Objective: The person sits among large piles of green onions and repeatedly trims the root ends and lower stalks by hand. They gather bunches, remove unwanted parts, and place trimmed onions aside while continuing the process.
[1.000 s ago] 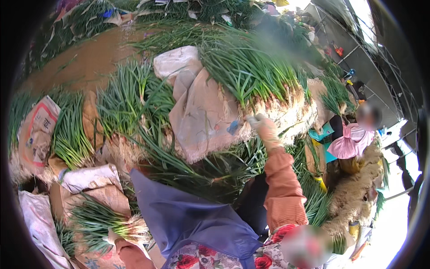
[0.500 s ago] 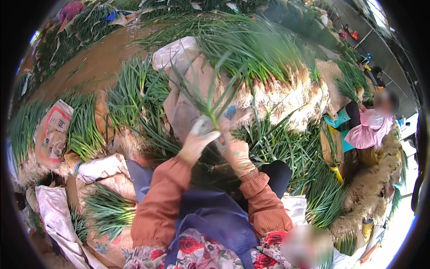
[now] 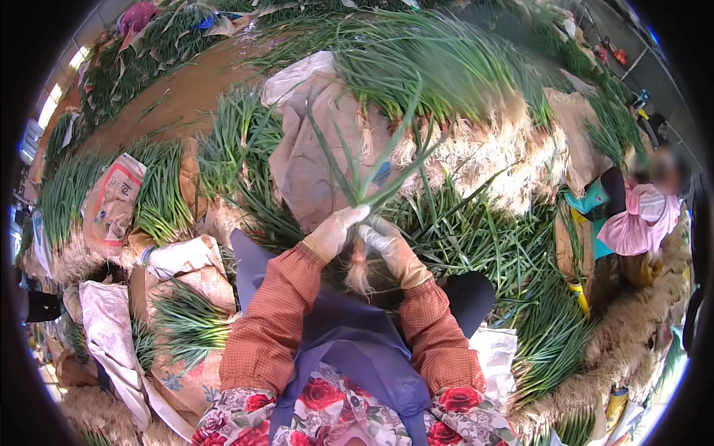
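Note:
In front of my lap a spring onion hangs upright, leaves fanned at the top and pale roots below. My left hand, in a thin whitish glove, is closed around the stem just under the leaves. Gloved likewise, my right hand has its fingers together and bent against the stem from the right, slightly lower. Beyond both hands lies a big pile of spring onions with roots toward me, beside a brown sack. Loose green leaves cover the ground to the right.
More bundles stand to the left, near a printed sack. A small bunch rests on sacking at lower left. At the right sits a person in pink, behind a long row of roots. Wet brown floor stretches far left.
The spring onion's roots now show below my hands, where they were hidden or blurred. My right hand has shifted slightly right. The whole view has shifted a little.

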`<state>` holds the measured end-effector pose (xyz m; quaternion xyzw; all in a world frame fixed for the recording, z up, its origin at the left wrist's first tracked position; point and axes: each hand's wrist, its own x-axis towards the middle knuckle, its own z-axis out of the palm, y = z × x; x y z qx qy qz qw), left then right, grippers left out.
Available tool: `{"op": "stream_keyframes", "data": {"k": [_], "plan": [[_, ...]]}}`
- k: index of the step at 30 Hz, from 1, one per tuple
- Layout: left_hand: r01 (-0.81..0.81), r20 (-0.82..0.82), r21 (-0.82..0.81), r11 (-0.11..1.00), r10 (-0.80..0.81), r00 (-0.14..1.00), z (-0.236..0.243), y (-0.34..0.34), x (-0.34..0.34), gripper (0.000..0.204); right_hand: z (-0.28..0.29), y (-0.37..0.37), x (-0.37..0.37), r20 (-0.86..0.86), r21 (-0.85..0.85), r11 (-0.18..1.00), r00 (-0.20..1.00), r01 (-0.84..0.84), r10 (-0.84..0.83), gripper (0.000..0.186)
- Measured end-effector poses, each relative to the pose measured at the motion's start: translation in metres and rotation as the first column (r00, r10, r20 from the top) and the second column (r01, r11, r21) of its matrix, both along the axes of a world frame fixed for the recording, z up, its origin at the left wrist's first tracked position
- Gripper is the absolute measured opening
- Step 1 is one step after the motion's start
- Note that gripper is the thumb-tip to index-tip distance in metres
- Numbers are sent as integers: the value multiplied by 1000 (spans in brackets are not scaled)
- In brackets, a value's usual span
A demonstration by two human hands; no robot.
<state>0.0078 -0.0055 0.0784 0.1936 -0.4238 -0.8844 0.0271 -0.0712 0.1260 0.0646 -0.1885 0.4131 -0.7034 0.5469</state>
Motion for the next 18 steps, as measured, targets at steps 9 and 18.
{"op": "stream_keyframes", "data": {"k": [9, 18], "plan": [[278, -373, 68, 958, -234, 898, -10, 15, -21, 61, -15, 40, 3, 278, -143, 984, 959, 101, -58, 21], [-3, -468, -57, 998, -24, 883, 17, 28, -39, 74, 46, 28, -2, 584, 4, 910, 738, 415, -339, 43]]}}
